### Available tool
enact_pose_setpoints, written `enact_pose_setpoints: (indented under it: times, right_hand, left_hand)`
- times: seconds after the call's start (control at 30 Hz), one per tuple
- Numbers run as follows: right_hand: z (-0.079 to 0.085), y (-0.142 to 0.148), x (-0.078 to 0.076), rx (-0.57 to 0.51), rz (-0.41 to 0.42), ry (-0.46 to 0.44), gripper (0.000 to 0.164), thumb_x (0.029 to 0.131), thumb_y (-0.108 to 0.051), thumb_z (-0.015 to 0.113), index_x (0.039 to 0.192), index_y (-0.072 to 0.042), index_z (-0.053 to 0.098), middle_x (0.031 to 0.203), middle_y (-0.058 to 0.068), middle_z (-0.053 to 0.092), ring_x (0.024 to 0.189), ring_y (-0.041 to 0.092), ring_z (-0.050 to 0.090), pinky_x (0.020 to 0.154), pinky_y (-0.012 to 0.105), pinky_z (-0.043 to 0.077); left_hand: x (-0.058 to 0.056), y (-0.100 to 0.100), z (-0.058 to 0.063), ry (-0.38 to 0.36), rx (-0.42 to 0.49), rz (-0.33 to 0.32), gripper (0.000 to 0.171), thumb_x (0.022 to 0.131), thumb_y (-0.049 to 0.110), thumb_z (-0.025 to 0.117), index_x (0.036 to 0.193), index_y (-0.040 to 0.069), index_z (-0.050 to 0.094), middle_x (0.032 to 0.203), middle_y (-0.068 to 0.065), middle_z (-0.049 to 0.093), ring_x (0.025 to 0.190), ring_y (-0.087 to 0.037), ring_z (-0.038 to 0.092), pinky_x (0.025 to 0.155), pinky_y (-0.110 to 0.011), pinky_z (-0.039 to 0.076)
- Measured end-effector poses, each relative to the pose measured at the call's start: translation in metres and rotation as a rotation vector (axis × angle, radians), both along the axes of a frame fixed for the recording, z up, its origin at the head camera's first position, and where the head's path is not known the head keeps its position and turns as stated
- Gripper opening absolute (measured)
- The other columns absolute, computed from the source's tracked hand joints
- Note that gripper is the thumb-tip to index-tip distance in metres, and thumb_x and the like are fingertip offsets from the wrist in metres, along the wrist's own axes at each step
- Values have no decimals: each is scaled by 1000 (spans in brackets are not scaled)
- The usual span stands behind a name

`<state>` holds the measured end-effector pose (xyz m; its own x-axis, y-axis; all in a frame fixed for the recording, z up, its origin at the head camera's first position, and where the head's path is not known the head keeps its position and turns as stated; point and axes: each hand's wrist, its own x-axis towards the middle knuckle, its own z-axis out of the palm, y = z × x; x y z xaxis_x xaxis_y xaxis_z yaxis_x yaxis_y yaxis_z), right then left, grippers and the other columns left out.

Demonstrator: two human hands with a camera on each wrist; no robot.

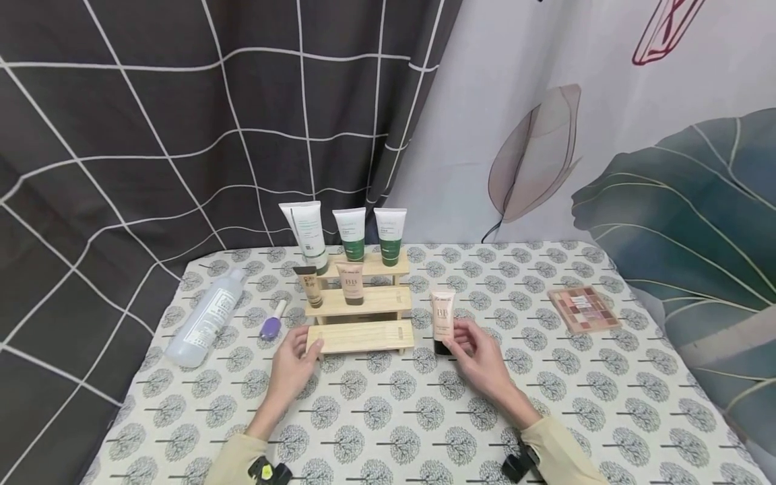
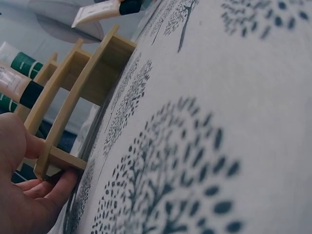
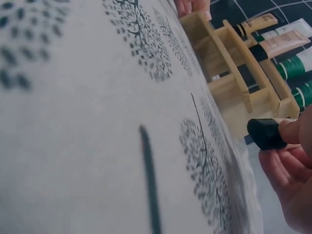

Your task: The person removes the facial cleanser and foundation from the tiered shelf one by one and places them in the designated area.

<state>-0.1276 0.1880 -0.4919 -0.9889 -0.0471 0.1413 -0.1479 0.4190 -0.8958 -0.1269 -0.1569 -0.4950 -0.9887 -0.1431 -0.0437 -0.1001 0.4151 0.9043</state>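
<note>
A three-step wooden display stand (image 1: pixel 360 337) is on the table. My left hand (image 1: pixel 292 362) grips the left end of its lowest step, thumb on top and fingers underneath in the left wrist view. To the right of the stand, my right hand (image 1: pixel 481 355) pinches a pink BB cream tube (image 1: pixel 442 316) near its black cap, which points down. On the middle step stand a small gold-brown tube (image 1: pixel 310 288) and another pink BB tube (image 1: pixel 351 283). The top step bears a large white tube (image 1: pixel 309 232) and two white-and-green tubes (image 1: pixel 349 232). The lowest step's top is bare.
A clear bottle (image 1: pixel 206 323) lies at the left of the table, with a purple nail polish bottle (image 1: pixel 273 325) between it and the stand. Off to the right lies an eyeshadow palette (image 1: pixel 584 310). Curtains (image 1: pixel 242 101) hang behind the table.
</note>
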Motion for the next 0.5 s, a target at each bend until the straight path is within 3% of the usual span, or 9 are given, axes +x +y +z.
enact_pose_setpoints:
  times: [0.5]
  right_hand:
    - [0, -7, -4, 125, -12, -125, 29, 87, -3, 75, 112, 7, 65, 89, 11, 71, 74, 12, 63, 66, 18, 59]
  left_hand:
    - [-1, -1, 2, -53, 10, 25, 58, 99, 23, 65, 147, 0, 43, 139, -24, 59, 126, -38, 61, 119, -55, 39]
